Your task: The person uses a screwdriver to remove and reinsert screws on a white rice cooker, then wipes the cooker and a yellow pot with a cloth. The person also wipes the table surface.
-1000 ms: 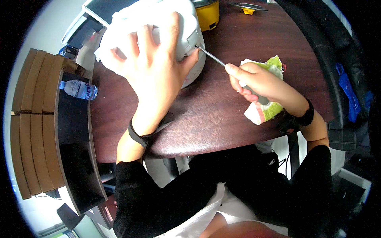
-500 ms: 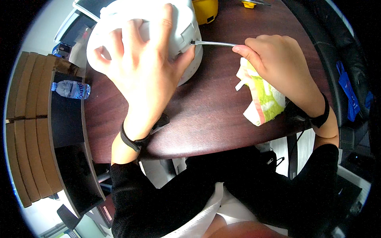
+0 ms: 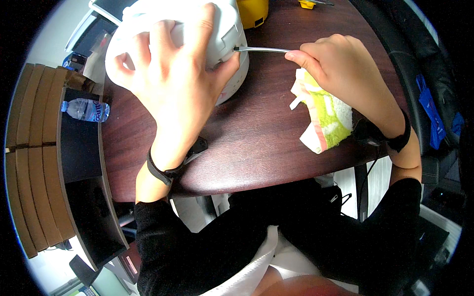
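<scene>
A white rounded appliance (image 3: 228, 19), which looks like a rice cooker, stands at the far left of the table and runs past the top of the picture. My left hand (image 3: 177, 66) rests on its lid with the fingers spread, the thumb near the side seam. In my right hand (image 3: 331, 61) is a slim silver metal tool (image 3: 264, 49), its far end hidden in the fist. The tool's dark flat tip meets the appliance's side by a small rectangular part. Under my right hand lies a crumpled yellow-green and white cloth (image 3: 326, 118) with a pink edge.
The dark brown table (image 3: 247, 153) curves along its near edge. Behind the appliance is a yellow object (image 3: 254, 12), with a smaller yellow item (image 3: 306, 4) farther right. At left, a water bottle (image 3: 86, 109) lies on a dark shelf beside stacked cardboard (image 3: 37, 108).
My right hand has shifted slightly up and left with the metal tool, whose tip stays against the appliance. My left hand keeps its place on the lid. The whole view has moved a little.
</scene>
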The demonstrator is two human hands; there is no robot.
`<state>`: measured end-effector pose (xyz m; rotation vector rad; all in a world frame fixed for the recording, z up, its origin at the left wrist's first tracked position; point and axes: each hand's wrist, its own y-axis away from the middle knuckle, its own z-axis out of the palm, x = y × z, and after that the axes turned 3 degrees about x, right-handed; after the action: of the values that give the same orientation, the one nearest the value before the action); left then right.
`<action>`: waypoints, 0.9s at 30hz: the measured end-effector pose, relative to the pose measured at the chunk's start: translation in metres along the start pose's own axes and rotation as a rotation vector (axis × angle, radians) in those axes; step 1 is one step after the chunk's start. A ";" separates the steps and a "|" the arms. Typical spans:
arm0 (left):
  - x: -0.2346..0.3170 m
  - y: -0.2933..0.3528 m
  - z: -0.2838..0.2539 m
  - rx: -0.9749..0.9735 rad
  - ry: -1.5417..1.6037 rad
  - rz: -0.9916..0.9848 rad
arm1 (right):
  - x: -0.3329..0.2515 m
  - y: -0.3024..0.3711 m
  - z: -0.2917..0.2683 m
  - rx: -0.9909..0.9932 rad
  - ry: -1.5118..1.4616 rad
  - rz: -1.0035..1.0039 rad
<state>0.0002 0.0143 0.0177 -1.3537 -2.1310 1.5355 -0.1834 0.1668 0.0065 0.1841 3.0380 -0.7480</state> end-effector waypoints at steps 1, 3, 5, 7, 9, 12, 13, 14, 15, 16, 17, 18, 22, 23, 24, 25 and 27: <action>0.000 0.000 0.000 0.003 -0.002 -0.001 | 0.000 -0.001 0.000 -0.014 -0.032 0.021; 0.000 0.000 -0.001 -0.005 -0.018 0.002 | 0.001 -0.001 0.001 -0.087 -0.203 0.076; 0.000 0.000 -0.002 -0.012 -0.027 -0.001 | 0.002 0.000 0.005 -0.147 -0.335 0.126; 0.001 -0.001 -0.001 -0.014 -0.030 -0.007 | 0.005 0.001 0.012 -0.190 -0.426 0.171; 0.001 -0.001 -0.001 -0.013 -0.020 -0.010 | 0.002 0.006 0.024 -0.265 -0.622 0.291; 0.002 0.001 -0.003 -0.034 -0.025 -0.024 | 0.003 0.007 0.024 -0.566 -0.993 0.388; 0.003 0.001 -0.003 -0.044 -0.029 -0.032 | 0.005 0.006 0.023 -0.701 -1.125 0.405; 0.003 0.001 -0.003 -0.049 -0.018 -0.033 | 0.003 0.009 0.026 -0.702 -1.160 0.391; 0.003 0.001 -0.004 -0.057 -0.010 -0.031 | -0.001 0.011 0.027 -0.703 -1.204 0.433; 0.003 0.001 -0.004 -0.065 -0.001 -0.029 | -0.007 0.014 0.028 -0.704 -1.246 0.475; 0.002 0.000 -0.004 -0.059 -0.001 -0.023 | -0.012 0.016 0.027 -0.704 -1.289 0.519; 0.002 0.000 -0.004 -0.054 0.002 -0.025 | -0.016 0.017 0.026 -0.717 -1.344 0.533; 0.004 0.001 -0.004 -0.044 -0.004 -0.031 | -0.026 0.018 0.021 -0.736 -1.357 0.582; 0.005 0.001 -0.002 -0.041 0.000 -0.037 | -0.026 0.019 0.023 -0.737 -1.389 0.588; 0.005 0.001 -0.002 -0.038 0.002 -0.039 | -0.027 0.020 0.024 -0.734 -1.424 0.593; 0.005 0.000 -0.002 -0.035 0.003 -0.042 | -0.027 0.021 0.024 -0.732 -1.459 0.596; 0.005 0.000 -0.003 -0.039 -0.004 -0.044 | -0.029 0.021 0.023 -0.745 -1.497 0.613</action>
<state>-0.0004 0.0200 0.0173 -1.3080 -2.1894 1.4891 -0.1526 0.1711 -0.0228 0.3079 1.4795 0.2821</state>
